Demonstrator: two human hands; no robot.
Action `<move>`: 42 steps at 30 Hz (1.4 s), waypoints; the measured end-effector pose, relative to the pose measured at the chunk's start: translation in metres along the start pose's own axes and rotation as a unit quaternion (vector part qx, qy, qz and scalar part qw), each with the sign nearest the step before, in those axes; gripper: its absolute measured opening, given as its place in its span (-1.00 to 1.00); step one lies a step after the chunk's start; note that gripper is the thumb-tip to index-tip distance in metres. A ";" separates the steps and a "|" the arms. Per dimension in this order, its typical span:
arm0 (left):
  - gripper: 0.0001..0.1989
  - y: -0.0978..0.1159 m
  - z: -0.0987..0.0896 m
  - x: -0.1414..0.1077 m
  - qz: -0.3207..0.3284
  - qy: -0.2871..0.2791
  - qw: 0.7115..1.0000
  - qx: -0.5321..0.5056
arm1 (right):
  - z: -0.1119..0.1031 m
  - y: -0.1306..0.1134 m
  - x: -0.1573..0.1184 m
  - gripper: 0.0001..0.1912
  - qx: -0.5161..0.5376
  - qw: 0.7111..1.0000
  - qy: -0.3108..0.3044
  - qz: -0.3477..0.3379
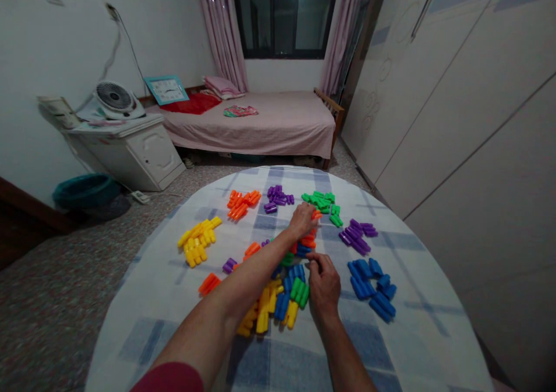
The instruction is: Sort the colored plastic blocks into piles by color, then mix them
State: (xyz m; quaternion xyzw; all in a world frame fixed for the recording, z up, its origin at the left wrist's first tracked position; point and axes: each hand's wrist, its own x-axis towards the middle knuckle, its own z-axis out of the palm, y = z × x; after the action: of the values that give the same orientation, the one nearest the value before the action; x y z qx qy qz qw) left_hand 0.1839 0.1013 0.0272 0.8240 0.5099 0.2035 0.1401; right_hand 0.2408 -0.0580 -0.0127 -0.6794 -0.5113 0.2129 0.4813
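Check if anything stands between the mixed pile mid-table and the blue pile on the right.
Yes: the right hand is in between, close by the right edge of the mixed pile. From the hand to the blue pile, only checked tablecloth shows.

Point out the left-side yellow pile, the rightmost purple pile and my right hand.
Yellow pile [198,244]: head view, on the blocks mid-pile.
Purple pile [357,240]: head view, on a middle block.
Right hand [325,285]: head view, on the back of the hand.
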 end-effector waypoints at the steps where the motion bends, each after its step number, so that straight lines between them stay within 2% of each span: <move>1: -0.78 -0.008 -0.007 0.001 -0.002 0.024 0.999 -0.022 | 0.000 0.000 0.000 -0.68 0.004 1.000 -0.001 0.002; 3: -0.78 -0.031 -0.026 0.001 -0.022 0.082 0.995 -0.053 | 0.001 0.000 -0.001 -0.68 0.007 1.000 -0.004 0.008; 6: -0.78 -0.082 -0.063 -0.003 -0.097 0.187 0.977 -0.033 | 0.001 -0.001 -0.001 -0.70 0.001 1.000 -0.006 0.015; 10: -0.81 -0.156 -0.103 -0.022 -0.217 0.231 0.948 0.011 | 0.001 0.000 -0.001 -0.70 -0.001 1.000 0.001 0.008; 13: -0.80 -0.191 -0.110 -0.038 -0.283 0.220 0.933 0.014 | 0.002 0.000 -0.001 -0.69 -0.001 1.000 0.000 0.008; 16: -0.78 -0.203 -0.102 -0.045 -0.306 0.192 0.933 0.006 | 0.001 -0.001 -0.001 -0.70 -0.008 1.000 -0.001 0.010; 20: -0.73 -0.195 -0.098 -0.044 -0.281 0.177 0.943 0.005 | 0.000 -0.001 -0.001 -0.70 -0.005 1.000 0.005 -0.003; 24: -0.66 -0.168 -0.113 -0.056 -0.232 0.191 0.954 0.019 | 0.000 0.001 0.000 -0.69 -0.005 1.000 0.009 -0.011; 26: -0.67 -0.146 -0.122 -0.080 -0.169 0.190 0.967 0.022 | 0.000 0.002 0.001 -0.69 -0.006 1.000 0.007 -0.011; 27: -0.69 -0.134 -0.126 -0.096 -0.142 0.173 0.975 0.013 | 0.001 0.002 0.001 -0.68 -0.006 1.000 0.007 -0.012; 31: -0.76 -0.086 -0.130 -0.185 -0.068 0.051 0.993 -0.084 | 0.001 0.001 0.002 -0.67 -0.017 0.999 0.017 -0.023; 33: -0.77 -0.068 -0.126 -0.226 -0.058 0.021 0.993 -0.098 | 0.002 0.000 0.003 -0.67 -0.023 0.999 0.021 -0.025; 36: -0.67 -0.053 -0.110 -0.267 -0.069 0.033 0.996 -0.036 | 0.003 -0.002 0.004 -0.66 -0.033 0.999 0.027 -0.019; 39: -0.52 -0.049 -0.087 -0.283 -0.080 0.045 0.995 0.029 | 0.003 -0.002 0.004 -0.65 -0.034 0.999 0.028 -0.022; 42: -0.50 -0.049 -0.065 -0.287 -0.104 0.089 0.989 0.060 | 0.002 0.000 0.004 -0.65 -0.015 0.999 0.024 -0.030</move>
State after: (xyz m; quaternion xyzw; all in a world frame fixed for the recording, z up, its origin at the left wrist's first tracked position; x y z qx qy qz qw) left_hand 0.0011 -0.1330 0.0074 0.7519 0.6145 0.2298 0.0651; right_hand 0.2404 -0.0535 -0.0126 -0.6760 -0.5232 0.1743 0.4888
